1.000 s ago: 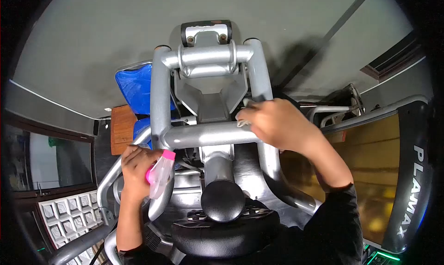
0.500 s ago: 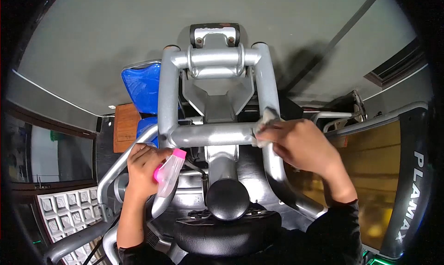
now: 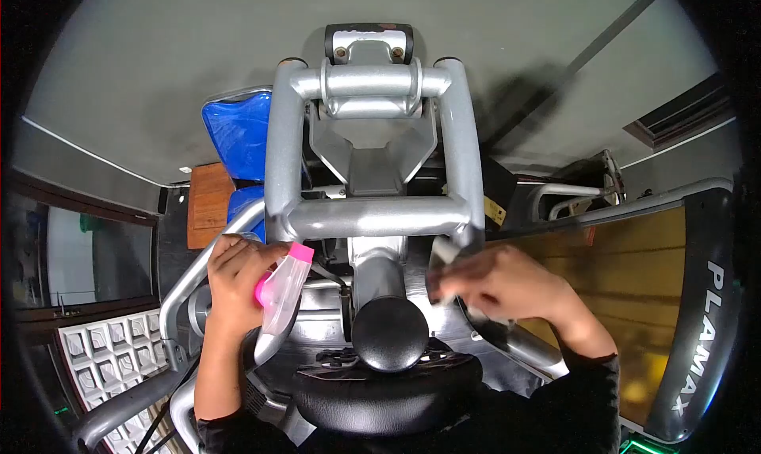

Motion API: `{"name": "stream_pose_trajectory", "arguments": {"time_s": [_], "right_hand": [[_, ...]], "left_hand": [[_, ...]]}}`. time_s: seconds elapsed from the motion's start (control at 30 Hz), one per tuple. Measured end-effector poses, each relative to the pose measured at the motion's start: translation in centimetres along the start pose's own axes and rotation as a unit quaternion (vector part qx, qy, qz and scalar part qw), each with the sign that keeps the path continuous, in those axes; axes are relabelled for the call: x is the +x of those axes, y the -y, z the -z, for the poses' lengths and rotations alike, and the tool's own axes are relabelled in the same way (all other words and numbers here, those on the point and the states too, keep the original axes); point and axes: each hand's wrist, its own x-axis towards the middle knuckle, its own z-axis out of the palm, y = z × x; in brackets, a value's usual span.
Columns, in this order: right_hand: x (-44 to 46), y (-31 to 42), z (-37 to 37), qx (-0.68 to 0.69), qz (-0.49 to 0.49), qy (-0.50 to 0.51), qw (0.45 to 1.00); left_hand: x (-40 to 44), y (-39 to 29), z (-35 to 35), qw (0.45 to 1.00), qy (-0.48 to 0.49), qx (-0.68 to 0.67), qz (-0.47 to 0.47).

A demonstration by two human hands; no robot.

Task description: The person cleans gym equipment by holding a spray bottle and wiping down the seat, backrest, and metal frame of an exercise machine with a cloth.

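My left hand [image 3: 236, 283] is wrapped round a spray bottle [image 3: 287, 291] with a translucent body and pink parts, left of the machine's middle. The bottle is beside the left silver tube of the frame. My right hand [image 3: 507, 283], smeared by motion, is closed on a pale cloth [image 3: 445, 252] at the lower right side of the grey metal frame [image 3: 380, 218]. Part of the cloth is hidden by my fingers, and it appears to touch the right tube just below the crossbar.
A black round pad [image 3: 390, 333] and a black padded seat [image 3: 388, 402] are close in front of me. A blue chair [image 3: 240, 137] and a wooden box [image 3: 208, 204] stand at the left. A PLAMAX panel [image 3: 694, 311] borders the right.
My right hand has moved down with the cloth, from the crossbar's right end to the tube below it. The left hand keeps the bottle; the view has shifted slightly.
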Motion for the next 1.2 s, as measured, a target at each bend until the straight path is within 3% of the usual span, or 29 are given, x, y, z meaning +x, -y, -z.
{"name": "stream_pose_trajectory", "arguments": {"time_s": [0.1,0.2,0.37,0.47,0.73,0.8,1.0,1.2], "right_hand": [[-0.6,0.0,0.6,0.064,0.019,-0.096,0.993],[-0.1,0.2,2.2,0.053,-0.027,-0.208,0.976],[0.6,-0.5,0.9,0.092,-0.027,-0.22,0.971],[0.5,-0.6,0.5,0.133,-0.05,-0.214,0.966],[0.3,-1.0,-0.5,0.1,-0.051,-0.245,0.963],[0.2,-0.7,-0.6,0.087,-0.061,-0.247,0.963],[-0.3,-0.7,-0.5,0.07,-0.103,-0.159,0.979],[1.3,1.3,-2.8,0.027,-0.108,-0.315,0.942]], "left_hand": [[-0.2,-0.2,-0.1,1.0,0.014,-0.008,0.006],[0.0,-0.7,0.7,0.999,0.045,-0.012,0.021],[0.7,-1.7,2.8,0.977,0.167,-0.096,0.089],[1.3,-2.5,4.0,0.935,0.318,-0.1,0.12],[0.6,-2.2,3.8,0.927,0.351,-0.081,0.105],[0.4,-2.0,3.6,0.933,0.322,-0.116,0.108],[0.3,-1.9,4.4,0.916,0.362,-0.148,0.086],[0.6,-1.8,4.8,0.902,0.384,-0.167,0.109]]}}
